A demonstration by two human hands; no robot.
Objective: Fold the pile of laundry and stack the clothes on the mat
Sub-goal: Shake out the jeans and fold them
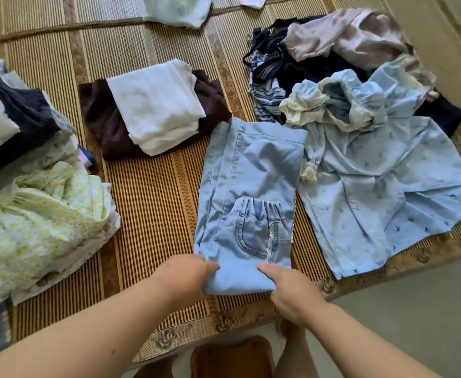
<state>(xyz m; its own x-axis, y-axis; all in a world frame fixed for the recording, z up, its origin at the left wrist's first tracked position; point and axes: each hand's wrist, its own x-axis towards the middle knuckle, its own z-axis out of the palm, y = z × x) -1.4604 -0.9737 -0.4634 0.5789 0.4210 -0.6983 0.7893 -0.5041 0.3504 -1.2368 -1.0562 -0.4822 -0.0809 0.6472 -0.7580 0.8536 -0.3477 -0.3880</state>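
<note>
Light blue denim trousers [248, 192] lie folded lengthwise on the woven mat [152, 192], waistband near me. My left hand [188, 274] grips the near left corner of the fold. My right hand [286, 287] grips the near right corner, thumb on top. An unfolded pile of laundry [341, 77] sits at the right, with a pale blue printed dress [382, 186] spread at its front. A folded white top [155, 105] rests on a folded brown garment [101, 124] in the middle.
A heap of folded clothes and yellow floral fabric [38, 214] fills the left side. A pale green garment [177, 9] lies at the far edge. The mat's near edge [223, 320] runs just below my hands, a brown stool [232, 358] under it.
</note>
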